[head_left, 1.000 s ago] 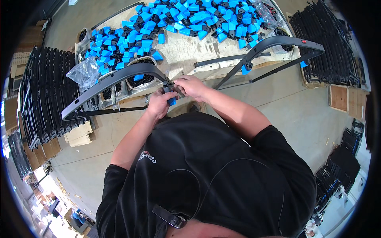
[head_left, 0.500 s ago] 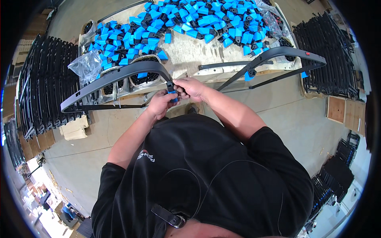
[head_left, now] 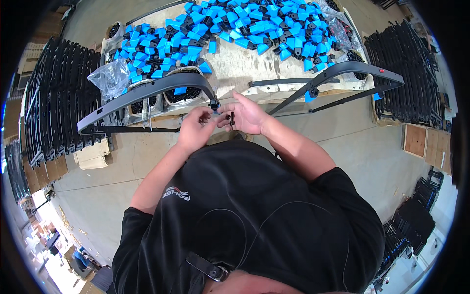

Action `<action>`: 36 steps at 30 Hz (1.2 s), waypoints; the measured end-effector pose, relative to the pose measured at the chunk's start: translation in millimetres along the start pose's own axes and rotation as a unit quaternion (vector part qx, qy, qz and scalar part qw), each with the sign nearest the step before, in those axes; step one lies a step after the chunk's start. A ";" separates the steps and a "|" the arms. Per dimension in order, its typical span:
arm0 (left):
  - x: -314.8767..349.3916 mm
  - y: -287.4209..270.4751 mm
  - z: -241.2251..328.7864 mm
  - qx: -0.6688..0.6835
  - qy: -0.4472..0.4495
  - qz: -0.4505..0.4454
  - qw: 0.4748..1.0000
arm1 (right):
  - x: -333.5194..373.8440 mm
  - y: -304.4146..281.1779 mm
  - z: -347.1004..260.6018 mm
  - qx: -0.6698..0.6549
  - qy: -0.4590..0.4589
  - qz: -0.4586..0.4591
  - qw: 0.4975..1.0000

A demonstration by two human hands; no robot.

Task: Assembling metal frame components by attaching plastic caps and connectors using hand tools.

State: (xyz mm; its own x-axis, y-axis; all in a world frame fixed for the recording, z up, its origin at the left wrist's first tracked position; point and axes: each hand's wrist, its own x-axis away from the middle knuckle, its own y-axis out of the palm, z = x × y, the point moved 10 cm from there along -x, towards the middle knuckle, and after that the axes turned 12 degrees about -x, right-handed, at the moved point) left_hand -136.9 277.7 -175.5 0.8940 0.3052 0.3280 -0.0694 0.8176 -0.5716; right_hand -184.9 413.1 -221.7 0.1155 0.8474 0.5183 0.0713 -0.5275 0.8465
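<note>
My right hand (head_left: 249,115) is turned palm up with its thumb spread. Small dark bolt-like pieces (head_left: 231,118) lie across its fingers. Close by on the left is my left hand (head_left: 195,128), its fingers loosely curled and apart from the thumb, near the right fingertips. Just beyond both hands is the end of a curved black frame (head_left: 147,92), with a dark fitting (head_left: 214,104) on it. A bit of blue shows under that fitting, mostly hidden by my fingers.
A second curved black frame (head_left: 342,66) rests at the table's right edge. Blue-and-black plastic pieces (head_left: 259,29) lie heaped on the worktable (head_left: 230,73). Bags of small black parts (head_left: 183,95) line its near edge. Black frames stand stacked at left (head_left: 61,93) and right (head_left: 401,68).
Both hands have let go of the blue piece at the frame's end. My right hand has turned palm up, showing small dark pieces; my left fingers have loosened.
</note>
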 end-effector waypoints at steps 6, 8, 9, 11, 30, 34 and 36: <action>8.7 8.2 63.1 -0.195 0.200 -0.048 0.959 | -2.3 29.4 7.9 -0.035 -0.017 -0.054 0.998; 10.5 8.2 61.3 -0.204 0.202 -0.049 0.957 | -1.7 29.7 11.7 -0.020 0.000 -0.043 0.999; 11.2 8.6 61.0 -0.213 0.203 -0.048 0.955 | -2.3 28.5 13.3 -0.022 -0.002 -0.042 0.999; 12.0 12.3 61.9 -0.241 0.209 -0.049 0.946 | -4.7 23.7 18.2 -0.002 -0.004 -0.041 0.999; 8.5 -13.8 54.9 -0.089 0.202 0.065 0.973 | -20.5 -13.7 12.0 0.122 -0.065 0.028 0.990; -18.0 -0.8 -19.5 0.069 -0.049 0.033 0.996 | -1.3 4.4 -39.1 0.464 -0.285 0.180 0.819; -30.2 13.9 -37.4 0.240 -0.091 -0.014 0.966 | 13.8 31.0 -50.5 0.587 -0.301 0.228 0.716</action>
State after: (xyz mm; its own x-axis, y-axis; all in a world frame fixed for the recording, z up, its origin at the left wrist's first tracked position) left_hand -148.4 261.6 -221.4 0.8083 0.3255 0.4906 -0.2830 0.9455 -0.1610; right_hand -231.1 411.5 -182.3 0.7728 0.5771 0.2641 0.6333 -0.7280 -0.2625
